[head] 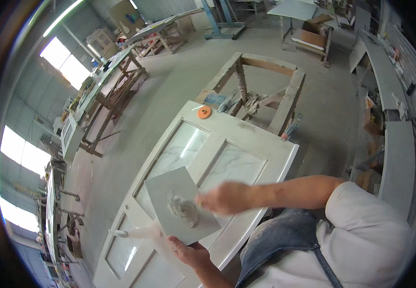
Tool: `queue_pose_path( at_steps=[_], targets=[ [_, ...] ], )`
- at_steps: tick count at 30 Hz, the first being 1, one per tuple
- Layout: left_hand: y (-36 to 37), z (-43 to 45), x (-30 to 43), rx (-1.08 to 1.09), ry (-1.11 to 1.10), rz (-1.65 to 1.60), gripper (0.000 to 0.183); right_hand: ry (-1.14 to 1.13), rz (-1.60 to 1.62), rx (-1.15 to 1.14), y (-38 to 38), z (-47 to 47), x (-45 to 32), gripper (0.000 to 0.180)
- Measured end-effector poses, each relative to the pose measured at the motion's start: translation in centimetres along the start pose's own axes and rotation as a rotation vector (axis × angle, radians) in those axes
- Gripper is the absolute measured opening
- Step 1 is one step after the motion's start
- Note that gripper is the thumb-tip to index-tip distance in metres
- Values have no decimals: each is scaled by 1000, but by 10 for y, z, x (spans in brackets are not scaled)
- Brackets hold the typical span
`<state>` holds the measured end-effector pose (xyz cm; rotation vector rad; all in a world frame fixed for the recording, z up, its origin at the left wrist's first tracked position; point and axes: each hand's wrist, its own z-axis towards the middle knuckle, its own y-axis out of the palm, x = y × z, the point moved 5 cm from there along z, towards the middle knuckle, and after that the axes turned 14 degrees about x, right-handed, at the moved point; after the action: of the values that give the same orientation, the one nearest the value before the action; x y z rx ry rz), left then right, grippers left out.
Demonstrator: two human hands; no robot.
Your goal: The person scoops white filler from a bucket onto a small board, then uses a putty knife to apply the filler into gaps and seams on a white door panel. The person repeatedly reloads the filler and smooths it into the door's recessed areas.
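My left hand (190, 253) grips the lower edge of a flat grey board (168, 183), thumb on top. A swirled mound of pale grey paste (184, 210), like filler, lies on the board. Just right of the mound is my right hand (227, 198), blurred by motion, its fingers closed on something small that I cannot make out clearly. Beneath the board is a white panelled door (254, 138) lying flat, with shiny inset panels. A translucent bottle with a nozzle (141, 232) lies on the door left of the board. An orange round disc (204, 112) rests near the door's far end.
A rough wooden trestle (297, 84) stands at the door's far end, with crumpled rags (254, 102) and a blue cloth (215, 98) near it. Long workbenches (101, 81) line the left. Grey boards (398, 151) run along the right; a cardboard box (314, 34) sits farther back.
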<state>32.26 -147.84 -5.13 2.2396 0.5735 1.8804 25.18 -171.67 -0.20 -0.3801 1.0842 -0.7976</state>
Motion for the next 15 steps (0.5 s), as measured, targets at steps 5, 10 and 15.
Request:
queue_pose_path(
  at_steps=[5,10,15],
  targets=[
    [7,-1,1,-25,7,18,62,41,70,110,-5,-2,2,23],
    [18,-2,7,-66,63,10,62,-22,132,-85,-7,-11,-1,22],
    [13,-1,-8,14,-29,51,56,11,-44,110,-18,-7,4,24]
  ],
)
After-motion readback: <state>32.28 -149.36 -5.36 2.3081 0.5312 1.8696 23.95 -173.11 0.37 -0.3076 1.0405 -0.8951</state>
